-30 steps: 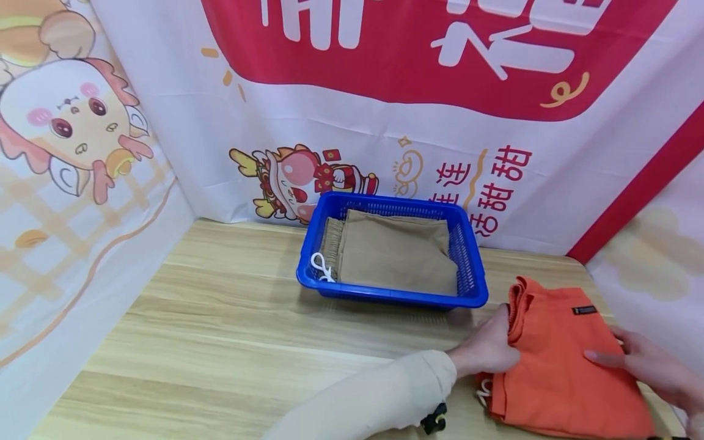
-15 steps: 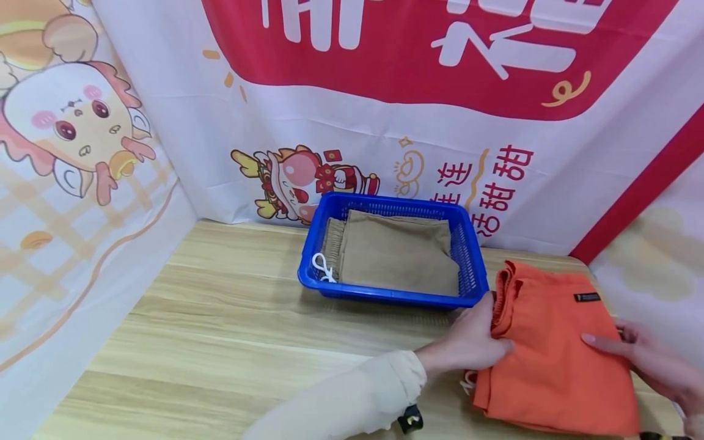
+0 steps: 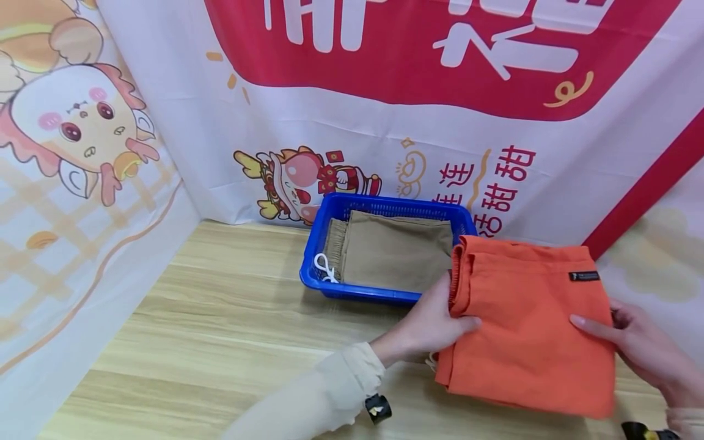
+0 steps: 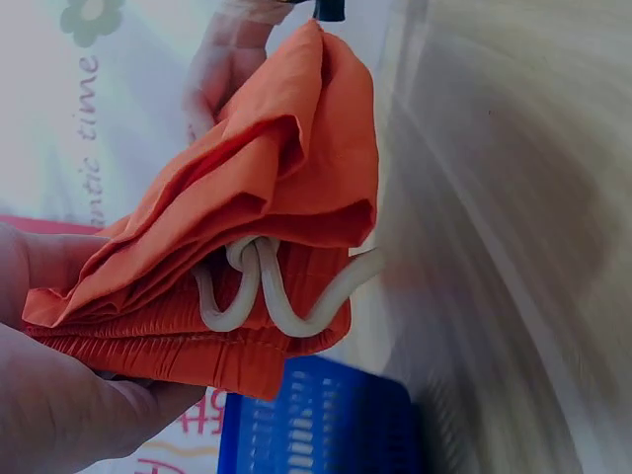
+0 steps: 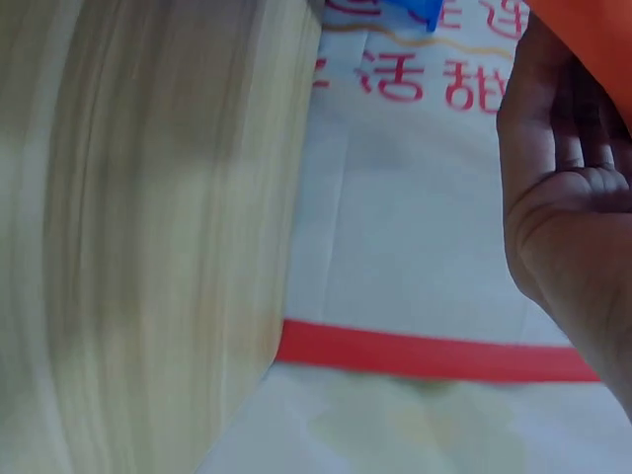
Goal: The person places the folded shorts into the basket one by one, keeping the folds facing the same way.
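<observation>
Folded orange drawstring pants (image 3: 528,330) are held up off the table in the head view, overlapping the right end of a blue basket (image 3: 365,294). My left hand (image 3: 431,324) grips their left edge, thumb on top. On the other side my right hand (image 3: 640,342) holds them, its thumb on the front and its fingers hidden behind. The left wrist view shows the gathered waistband (image 4: 197,357) and a pale knotted drawstring (image 4: 252,286) hanging out of the folds. Inside the basket lies a folded khaki garment (image 3: 396,250) with a white drawstring.
The wooden table (image 3: 220,318) spreads out in front and to the left. Behind it hangs a printed white and red cloth (image 3: 341,116), with the basket close against it. A patterned cloth (image 3: 71,201) closes off the left side.
Both hands have lifted the orange pants and carried them left and toward the basket, whose right end they now partly cover. The basket and the khaki garment have stayed put.
</observation>
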Motion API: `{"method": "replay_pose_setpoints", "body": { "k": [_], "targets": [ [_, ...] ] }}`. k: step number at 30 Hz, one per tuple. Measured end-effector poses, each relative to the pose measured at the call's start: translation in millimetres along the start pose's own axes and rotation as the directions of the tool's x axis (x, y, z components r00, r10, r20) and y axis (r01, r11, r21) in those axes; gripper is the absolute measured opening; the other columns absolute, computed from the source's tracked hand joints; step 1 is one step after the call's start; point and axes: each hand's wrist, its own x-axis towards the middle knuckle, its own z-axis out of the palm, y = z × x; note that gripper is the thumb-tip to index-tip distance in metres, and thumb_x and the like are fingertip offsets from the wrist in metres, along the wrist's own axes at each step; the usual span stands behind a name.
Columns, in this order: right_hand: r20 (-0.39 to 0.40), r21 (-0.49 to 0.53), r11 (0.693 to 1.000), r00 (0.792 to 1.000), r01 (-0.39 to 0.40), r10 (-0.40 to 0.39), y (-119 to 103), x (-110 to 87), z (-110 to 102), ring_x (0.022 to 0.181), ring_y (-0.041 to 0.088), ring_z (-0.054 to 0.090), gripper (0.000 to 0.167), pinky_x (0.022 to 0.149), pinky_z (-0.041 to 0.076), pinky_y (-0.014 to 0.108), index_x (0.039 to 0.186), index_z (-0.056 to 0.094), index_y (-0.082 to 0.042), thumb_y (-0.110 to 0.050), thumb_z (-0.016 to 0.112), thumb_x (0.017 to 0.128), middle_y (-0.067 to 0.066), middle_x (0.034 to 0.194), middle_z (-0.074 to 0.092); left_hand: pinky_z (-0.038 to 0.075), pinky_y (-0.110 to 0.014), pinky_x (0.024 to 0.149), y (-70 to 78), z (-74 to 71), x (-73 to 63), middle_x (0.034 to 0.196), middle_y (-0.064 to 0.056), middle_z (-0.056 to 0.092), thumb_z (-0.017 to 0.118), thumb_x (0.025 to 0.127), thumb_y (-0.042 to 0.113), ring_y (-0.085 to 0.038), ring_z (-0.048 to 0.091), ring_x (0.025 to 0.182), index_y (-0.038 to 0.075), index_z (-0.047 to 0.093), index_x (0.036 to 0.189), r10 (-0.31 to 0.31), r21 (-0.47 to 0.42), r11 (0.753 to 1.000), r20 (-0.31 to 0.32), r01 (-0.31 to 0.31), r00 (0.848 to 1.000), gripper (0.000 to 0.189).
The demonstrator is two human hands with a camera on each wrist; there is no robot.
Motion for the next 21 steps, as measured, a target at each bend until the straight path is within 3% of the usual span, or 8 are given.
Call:
{"method": "replay_pose_setpoints", "body": {
  "k": [3,11,15,21],
  "targets": [
    [-0.029,-0.053,0.998,0.999,0.015,-0.016,-8,-0.5,9,0.086,0.021,0.071,0.022,0.072,0.060,0.035,0.119,0.063,-0.035,-0.019,0.061,0.104,-0.006,0.103,0.072,0.043,-0.024,0.104,0.2,-11.0,-4.4,0.136,0.001,0.054,0.075,0.090,0.005,-0.005,0.054,0.118,0.013,0.039,0.146,0.005,-0.012,1.000,-0.003,-0.005,1.000,0.067],
    [-0.032,-0.169,0.981,0.994,0.099,-0.106,-34,-4.1,37,0.083,0.023,0.071,0.024,0.071,0.057,0.031,0.125,0.065,-0.014,-0.022,0.063,0.102,0.003,0.100,0.074,0.043,-0.027,0.105,0.5,-45.3,-14.8,0.139,-0.006,0.055,0.074,0.090,0.002,-0.012,0.057,0.120,0.009,0.038,0.148,0.026,-0.050,0.998,0.016,-0.025,1.000,0.069],
    [-0.024,-0.178,0.972,0.987,0.154,-0.161,-46,-5.8,51,0.083,0.023,0.071,0.026,0.072,0.056,0.029,0.126,0.064,-0.009,-0.018,0.063,0.102,0.005,0.099,0.074,0.045,-0.029,0.105,4.4,-64.7,-21.4,0.137,-0.007,0.057,0.075,0.090,0.003,-0.014,0.058,0.119,0.009,0.039,0.148,-0.003,-0.040,0.999,0.004,0.003,1.000,0.069],
    [-0.045,-0.188,0.966,0.981,0.175,-0.187,-67,-3.0,71,0.085,0.020,0.071,0.034,0.073,0.056,0.027,0.129,0.060,-0.005,-0.022,0.066,0.101,0.001,0.100,0.075,0.047,-0.037,0.105,11.2,-91.3,-32.8,0.137,-0.009,0.057,0.075,0.091,0.007,-0.020,0.060,0.119,0.009,0.037,0.150,-0.043,-0.031,0.999,-0.024,0.042,0.999,0.070]
  ]
}}
